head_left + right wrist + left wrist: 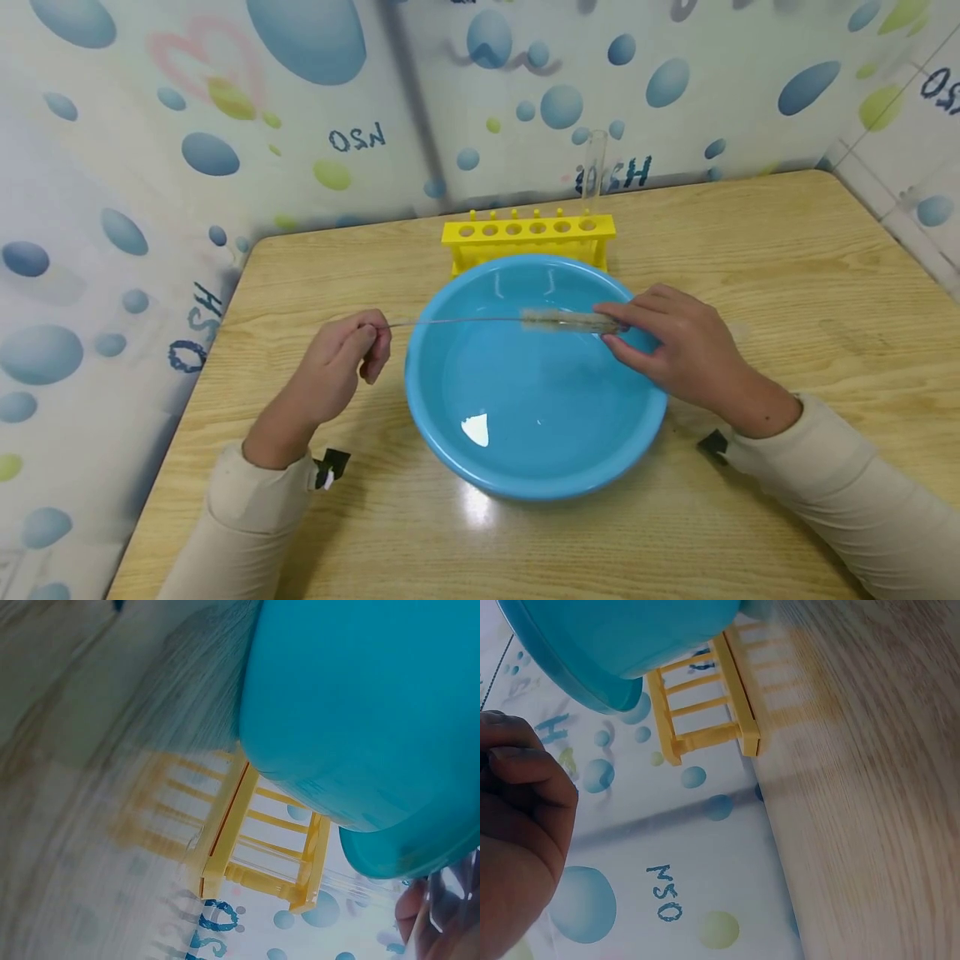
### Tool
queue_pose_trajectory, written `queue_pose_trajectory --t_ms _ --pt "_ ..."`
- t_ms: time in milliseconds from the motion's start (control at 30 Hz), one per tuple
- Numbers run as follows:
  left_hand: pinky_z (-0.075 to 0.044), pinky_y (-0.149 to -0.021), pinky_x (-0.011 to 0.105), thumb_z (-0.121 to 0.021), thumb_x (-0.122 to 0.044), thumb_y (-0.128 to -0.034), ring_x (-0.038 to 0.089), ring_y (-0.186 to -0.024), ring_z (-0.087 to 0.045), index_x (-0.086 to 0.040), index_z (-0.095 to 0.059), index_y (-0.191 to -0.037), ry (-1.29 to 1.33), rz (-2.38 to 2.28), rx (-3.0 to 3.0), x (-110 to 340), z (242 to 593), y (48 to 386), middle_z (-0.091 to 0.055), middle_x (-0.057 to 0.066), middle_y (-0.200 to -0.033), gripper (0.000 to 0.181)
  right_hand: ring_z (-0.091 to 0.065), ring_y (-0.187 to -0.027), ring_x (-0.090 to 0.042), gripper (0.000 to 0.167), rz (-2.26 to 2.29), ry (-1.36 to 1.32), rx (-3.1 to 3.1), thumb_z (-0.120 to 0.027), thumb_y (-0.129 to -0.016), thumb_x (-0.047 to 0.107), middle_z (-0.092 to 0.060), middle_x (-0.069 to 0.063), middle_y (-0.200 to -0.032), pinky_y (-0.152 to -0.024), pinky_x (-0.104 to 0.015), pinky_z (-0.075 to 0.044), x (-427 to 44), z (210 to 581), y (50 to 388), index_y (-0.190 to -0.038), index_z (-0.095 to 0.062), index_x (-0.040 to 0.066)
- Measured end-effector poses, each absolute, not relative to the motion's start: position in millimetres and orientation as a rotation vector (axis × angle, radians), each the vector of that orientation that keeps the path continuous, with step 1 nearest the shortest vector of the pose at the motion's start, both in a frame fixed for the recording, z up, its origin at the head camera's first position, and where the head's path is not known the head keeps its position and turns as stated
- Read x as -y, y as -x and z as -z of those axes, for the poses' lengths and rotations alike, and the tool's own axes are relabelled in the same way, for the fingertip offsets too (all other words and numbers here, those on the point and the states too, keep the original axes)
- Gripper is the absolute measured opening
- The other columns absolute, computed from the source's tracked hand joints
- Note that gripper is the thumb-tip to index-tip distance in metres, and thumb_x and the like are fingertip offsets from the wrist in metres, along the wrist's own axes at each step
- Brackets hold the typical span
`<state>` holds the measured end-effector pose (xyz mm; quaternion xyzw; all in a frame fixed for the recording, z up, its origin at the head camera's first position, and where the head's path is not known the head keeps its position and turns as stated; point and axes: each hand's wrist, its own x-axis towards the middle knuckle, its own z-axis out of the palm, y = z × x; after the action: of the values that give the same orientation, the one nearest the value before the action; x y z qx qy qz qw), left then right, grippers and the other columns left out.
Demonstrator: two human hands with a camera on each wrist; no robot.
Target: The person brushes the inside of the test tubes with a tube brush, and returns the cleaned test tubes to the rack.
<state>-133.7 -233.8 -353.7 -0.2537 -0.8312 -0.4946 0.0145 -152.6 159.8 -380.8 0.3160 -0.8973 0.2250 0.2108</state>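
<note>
My left hand (341, 358) pinches the thin wire handle (457, 320) of a bristle brush (542, 320), left of the blue basin (536, 487). The wire runs level across the basin's opening. Over the basin's right side, my right hand (682, 350) grips a clear glass tube (585, 323) between thumb and fingers; part of the bristles appears to lie inside it. In the left wrist view, the left hand (521, 817) has curled fingers, its grip out of sight. The right wrist view catches the right hand's fingertips (410, 909) against clear glass (454, 889).
Behind the basin stands a yellow test tube rack (528, 229), with one clear test tube (594, 171) upright in its rightmost hole. The wooden table (787, 275) meets a wall covering (420, 108) with blue and green spots and handwritten letters. The basin's inside shows bright reflections.
</note>
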Motion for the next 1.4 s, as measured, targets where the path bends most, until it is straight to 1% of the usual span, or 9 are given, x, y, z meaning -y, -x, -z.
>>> queue_pose_trajectory --t_ms 233,433,600,767,1000,1167,1400 --pt "-0.04 -0.049 0.031 -0.027 0.0 -0.1033 0.018 -0.051 -0.042 -0.002 -0.047 -0.075 0.803 1.576 2.587 230.7 356.1 133.9 -0.043 0.006 -0.059 0.035 -0.059 -0.081 -0.016 0.04 -0.617 -0.88 2.503 -0.085 -0.077 0.017 -0.072 -0.002 -0.086 -0.063 -0.036 -0.053 -159.3 379.3 152.6 -0.115 -0.075 0.011" --pt "-0.041 -0.049 0.029 -0.028 -0.002 -0.1044 0.018 -0.052 -0.043 -0.003 -0.048 -0.075 0.797 1.56 2.621 227.9 356.2 133.6 -0.044 0.006 -0.06 0.035 -0.06 -0.081 -0.016 0.04 -0.615 -0.868 2.525 -0.085 -0.077 0.017 -0.073 -0.002 -0.087 -0.063 -0.037 -0.053 -159.4 378.2 151.1 -0.116 -0.075 0.012" --pt "-0.041 -0.048 0.028 -0.028 -0.001 -0.1035 0.018 -0.051 -0.044 -0.003 -0.048 -0.075 0.785 1.545 2.644 226.8 356.8 132.5 -0.044 0.005 -0.059 0.035 -0.059 -0.08 -0.015 0.039 -0.614 -0.867 2.53 -0.085 -0.078 0.017 -0.072 -0.002 -0.086 -0.063 -0.036 -0.052 -159.9 378.9 150.7 -0.115 -0.075 0.012" --pt "-0.04 -0.048 0.029 -0.028 0.0 -0.1027 0.021 -0.051 -0.043 -0.004 -0.048 -0.074 0.781 1.536 2.65 225.5 356.7 131.4 -0.044 0.004 -0.059 0.035 -0.059 -0.08 -0.015 0.038 -0.615 -0.874 2.52 -0.084 -0.078 0.018 -0.072 -0.002 -0.085 -0.062 -0.036 -0.052 -159.8 379.3 150.8 -0.114 -0.076 0.011" --pt "-0.04 -0.048 0.03 -0.029 0.002 -0.1014 0.018 -0.051 -0.043 -0.005 -0.048 -0.072 0.803 1.535 2.646 223.1 357.4 131.0 -0.044 0.003 -0.058 0.036 -0.059 -0.08 -0.016 0.039 -0.613 -0.873 2.525 -0.085 -0.077 0.017 -0.072 -0.002 -0.085 -0.062 -0.036 -0.052 -158.7 377.9 150.6 -0.115 -0.075 0.011" --pt "-0.039 -0.049 0.028 -0.029 0.002 -0.1015 0.017 -0.052 -0.043 -0.005 -0.047 -0.072 0.82 1.512 2.641 221.5 356.6 131.1 -0.044 0.002 -0.059 0.036 -0.059 -0.08 -0.015 0.038 -0.619 -0.867 2.523 -0.085 -0.077 0.017 -0.072 -0.002 -0.085 -0.063 -0.036 -0.052 -159.1 376.9 150.6 -0.114 -0.076 0.011" --pt "-0.04 -0.049 0.029 -0.03 0.002 -0.1016 0.017 -0.052 -0.043 -0.006 -0.047 -0.071 0.822 1.509 2.641 219.2 356.5 129.4 -0.044 0.002 -0.059 0.036 -0.06 -0.081 -0.016 0.039 -0.621 -0.863 2.531 -0.085 -0.077 0.017 -0.073 -0.002 -0.086 -0.063 -0.036 -0.053 -158.9 376.7 150.7 -0.114 -0.076 0.012"
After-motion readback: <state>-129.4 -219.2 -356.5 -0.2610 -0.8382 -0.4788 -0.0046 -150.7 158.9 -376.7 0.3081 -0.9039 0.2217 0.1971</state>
